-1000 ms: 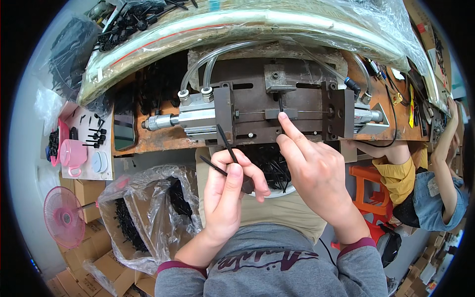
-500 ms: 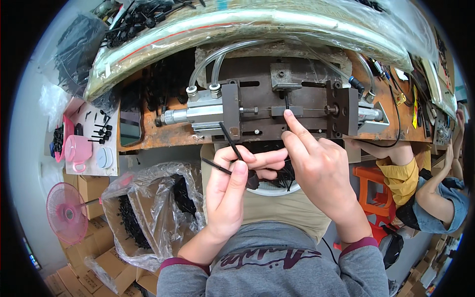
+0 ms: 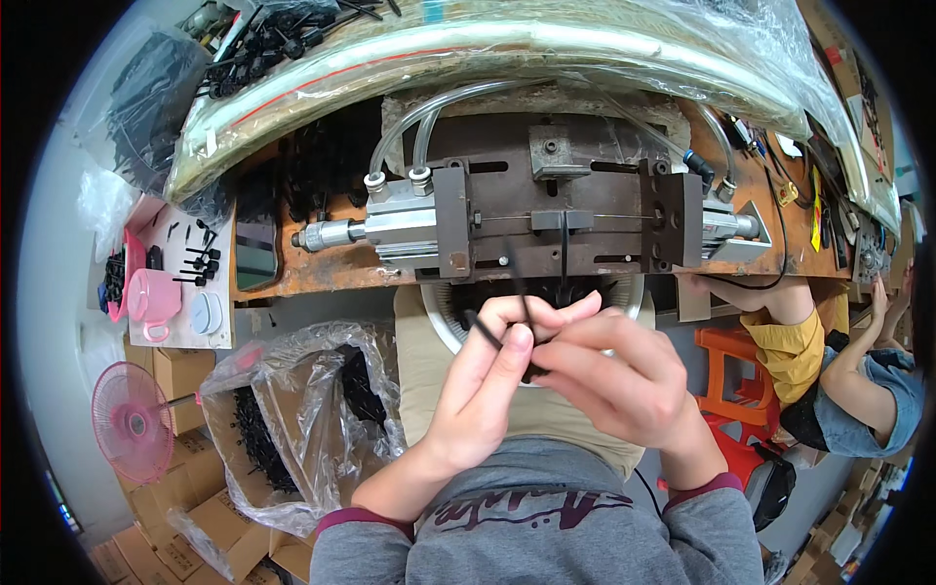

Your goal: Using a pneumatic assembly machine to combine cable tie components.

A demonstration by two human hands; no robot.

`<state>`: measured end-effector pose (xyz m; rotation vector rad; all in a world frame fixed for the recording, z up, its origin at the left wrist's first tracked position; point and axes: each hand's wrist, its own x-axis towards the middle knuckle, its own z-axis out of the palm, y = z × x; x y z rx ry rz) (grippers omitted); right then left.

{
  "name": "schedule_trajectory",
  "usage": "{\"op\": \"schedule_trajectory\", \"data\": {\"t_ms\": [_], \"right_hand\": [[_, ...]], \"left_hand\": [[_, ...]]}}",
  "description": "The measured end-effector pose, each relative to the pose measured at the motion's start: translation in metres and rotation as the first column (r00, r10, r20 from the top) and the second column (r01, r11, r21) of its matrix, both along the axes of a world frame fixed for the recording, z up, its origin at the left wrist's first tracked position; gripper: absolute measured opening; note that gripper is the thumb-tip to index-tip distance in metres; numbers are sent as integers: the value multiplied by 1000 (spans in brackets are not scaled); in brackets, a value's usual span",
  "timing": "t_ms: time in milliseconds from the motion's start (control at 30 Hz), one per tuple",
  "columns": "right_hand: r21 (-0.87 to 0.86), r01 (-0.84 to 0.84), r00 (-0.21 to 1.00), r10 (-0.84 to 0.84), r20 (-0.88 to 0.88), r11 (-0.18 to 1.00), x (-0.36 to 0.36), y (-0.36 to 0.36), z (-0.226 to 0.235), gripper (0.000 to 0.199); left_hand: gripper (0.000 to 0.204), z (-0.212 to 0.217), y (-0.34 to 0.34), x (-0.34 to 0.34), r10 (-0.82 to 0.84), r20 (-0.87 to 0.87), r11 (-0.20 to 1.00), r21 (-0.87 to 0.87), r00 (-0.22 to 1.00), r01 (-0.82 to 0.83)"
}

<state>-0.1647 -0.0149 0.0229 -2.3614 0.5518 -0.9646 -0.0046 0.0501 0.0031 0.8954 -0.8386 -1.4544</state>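
Observation:
Thin black brush wands stick out of my left hand [image 3: 478, 390], which is closed round them; one wand [image 3: 518, 278] points up toward the bench, blurred by motion. My right hand [image 3: 629, 375] has its fingers pinched together against the left fingertips, over a dark piece that is mostly hidden. Beyond the hands stands a metal fixture [image 3: 507, 190] with a small grey clamp block [image 3: 546, 221] at its middle. A black rod [image 3: 565, 253] sits at that block and juts toward me. Below, in my lap, is a white basin [image 3: 436, 312] holding black parts, partly covered by my hands.
Air cylinders flank the fixture, a left cylinder [image 3: 402, 226] and a right one [image 3: 720, 226], with clear hoses [image 3: 424, 102]. A plastic-lined box [image 3: 302, 429] of black wands, a pink fan [image 3: 133, 421] and a pink mug [image 3: 154, 297] are left. Another person [image 3: 858, 390] sits right.
My right hand has left the clamp block and come down to my left hand, which has shifted right. The left cylinder's shaft has slid left, away from the block. A rod now juts from it.

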Motion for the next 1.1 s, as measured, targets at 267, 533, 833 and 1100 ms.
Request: {"op": "schedule_trajectory", "data": {"t_ms": [267,533,833,1100], "right_hand": [[-141,226,950,-250,-187,964,0,-14,-20,28],[-310,229,850,-345,-399,923,7,-22,-15,24],[-323,188,835,-324,-445,928,8,-27,-1,22],[-321,203,979,-197,51,925,73,-115,52,16]], "left_hand": [[33,-7,2,11,15,146,999,35,989,-21],[75,12,5,19,-18,26,999,33,999,18],[44,16,6,33,220,238,959,-228,946,-166],[38,16,14,47,394,458,885,-423,797,-194]]}}
